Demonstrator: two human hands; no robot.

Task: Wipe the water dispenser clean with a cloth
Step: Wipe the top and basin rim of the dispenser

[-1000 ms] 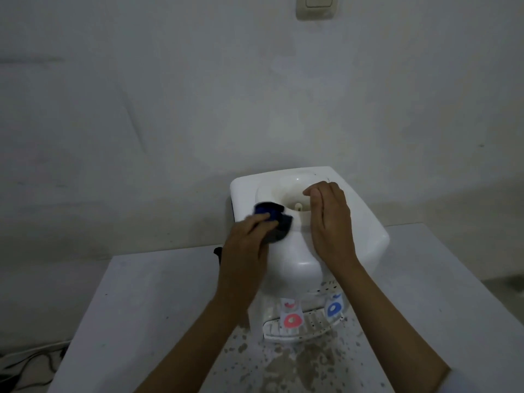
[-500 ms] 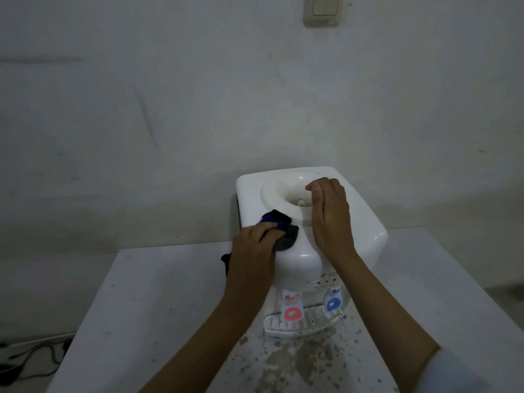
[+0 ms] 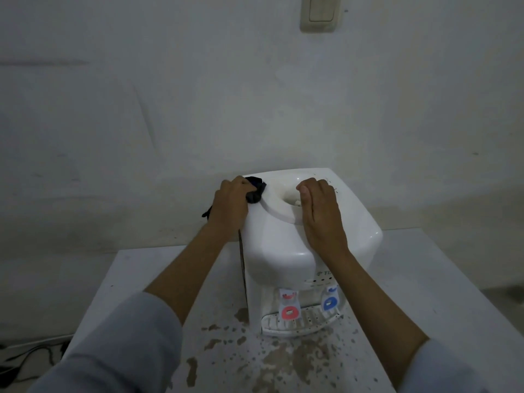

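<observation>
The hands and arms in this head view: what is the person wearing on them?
Both hands, left hand and right hand, are bare: no gloves, rings or watch visible. The forearms are uncovered, with light grey-blue sleeves pushed up towards the elbows.

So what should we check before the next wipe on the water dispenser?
1. Left hand grips the dark cloth: ok.
2. Cloth touches the water dispenser top: ok.
3. Right hand steadies the dispenser: ok.
4. Dispenser stands upright on the table: ok.
5. Top free of specks by the right hand: not ok.
6. Cloth damp: cannot tell.
</observation>
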